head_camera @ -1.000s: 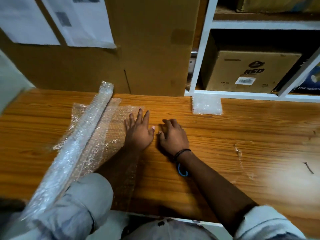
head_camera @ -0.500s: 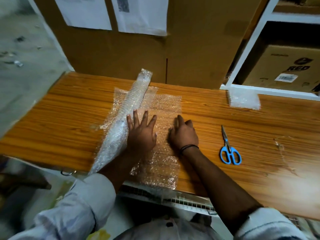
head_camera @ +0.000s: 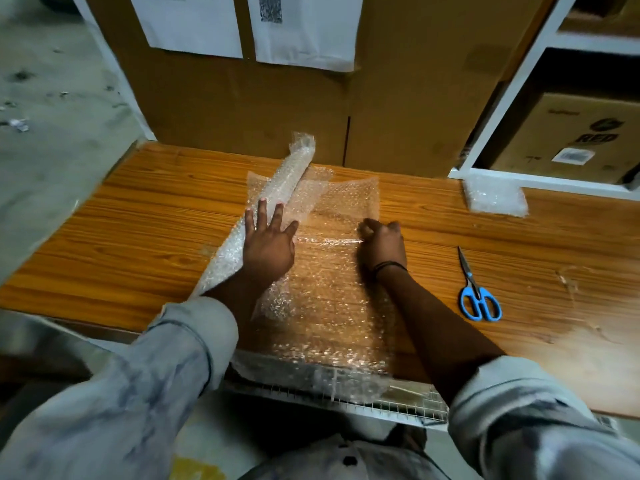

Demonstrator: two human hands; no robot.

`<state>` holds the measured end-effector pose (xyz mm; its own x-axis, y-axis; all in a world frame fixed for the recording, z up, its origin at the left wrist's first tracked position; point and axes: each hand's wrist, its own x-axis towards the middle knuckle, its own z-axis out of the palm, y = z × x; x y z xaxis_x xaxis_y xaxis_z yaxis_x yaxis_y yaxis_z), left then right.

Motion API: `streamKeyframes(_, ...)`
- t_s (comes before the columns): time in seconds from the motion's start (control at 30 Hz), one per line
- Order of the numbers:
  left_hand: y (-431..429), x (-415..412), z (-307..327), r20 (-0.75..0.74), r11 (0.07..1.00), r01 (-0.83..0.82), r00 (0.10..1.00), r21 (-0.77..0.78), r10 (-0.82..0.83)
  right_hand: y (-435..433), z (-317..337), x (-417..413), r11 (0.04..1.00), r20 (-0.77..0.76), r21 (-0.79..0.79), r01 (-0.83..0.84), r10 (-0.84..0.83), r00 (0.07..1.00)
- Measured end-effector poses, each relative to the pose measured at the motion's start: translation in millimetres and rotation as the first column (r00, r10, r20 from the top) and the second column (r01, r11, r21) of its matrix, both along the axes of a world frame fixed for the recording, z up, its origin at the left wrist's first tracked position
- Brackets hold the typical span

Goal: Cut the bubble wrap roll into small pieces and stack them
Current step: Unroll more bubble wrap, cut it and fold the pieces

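A clear bubble wrap roll (head_camera: 291,171) lies slanted on the wooden table (head_camera: 138,237), with a sheet of bubble wrap (head_camera: 332,299) unrolled from it toward me and hanging over the near edge. My left hand (head_camera: 268,242) lies flat with fingers spread, pressing on the roll and the sheet's left side. My right hand (head_camera: 382,242) has curled fingers that pinch the sheet at its right edge, pulling a taut crease across to the left hand. A stack of cut pieces (head_camera: 495,197) sits at the back right. Blue-handled scissors (head_camera: 476,292) lie right of my right arm.
Large cardboard boxes (head_camera: 311,109) with papers taped on stand behind the table. A white shelf (head_camera: 512,98) at the right holds a printed carton (head_camera: 575,140). The table's left edge drops to a concrete floor (head_camera: 52,116). A wire rack (head_camera: 381,407) shows below the near edge.
The unrolled sheet has been spread wider to the right. My right hand moved right to the sheet's edge and pinched it; my left hand slid onto the roll. The view shifted left.
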<state>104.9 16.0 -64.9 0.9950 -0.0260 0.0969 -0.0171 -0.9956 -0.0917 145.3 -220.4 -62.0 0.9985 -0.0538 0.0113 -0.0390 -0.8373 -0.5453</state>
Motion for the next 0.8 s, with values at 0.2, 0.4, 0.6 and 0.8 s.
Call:
streamKeyframes(0.2,0.3,9.8,1.4,-0.031,0.999,-0.028,0.999,-0.039,0.027,-31.8,2.8,9.7,0.976,0.046,-0.199,0.087,-0.080,0.996)
streamKeyframes(0.4,-25.1,1.7,-3.6,-0.009,0.994,0.044,0.999,-0.102,-0.045,0.4,-12.2,-17.3,0.850,0.084,-0.395,-0.348,0.411,0.908)
streamKeyframes(0.6,-39.5,5.0,-20.7,-0.188,0.972,0.088,0.973,-0.220,-0.131,8.5,-30.0,-19.0,0.864,-0.106,-0.372,-0.340,0.325,0.940)
streamKeyframes(0.8,-44.9,30.2,-17.4,-0.238,0.974,0.123,0.957,-0.189,-0.167,5.3,-27.8,-15.9,0.890,-0.124,-0.370,-0.266,0.237,0.964)
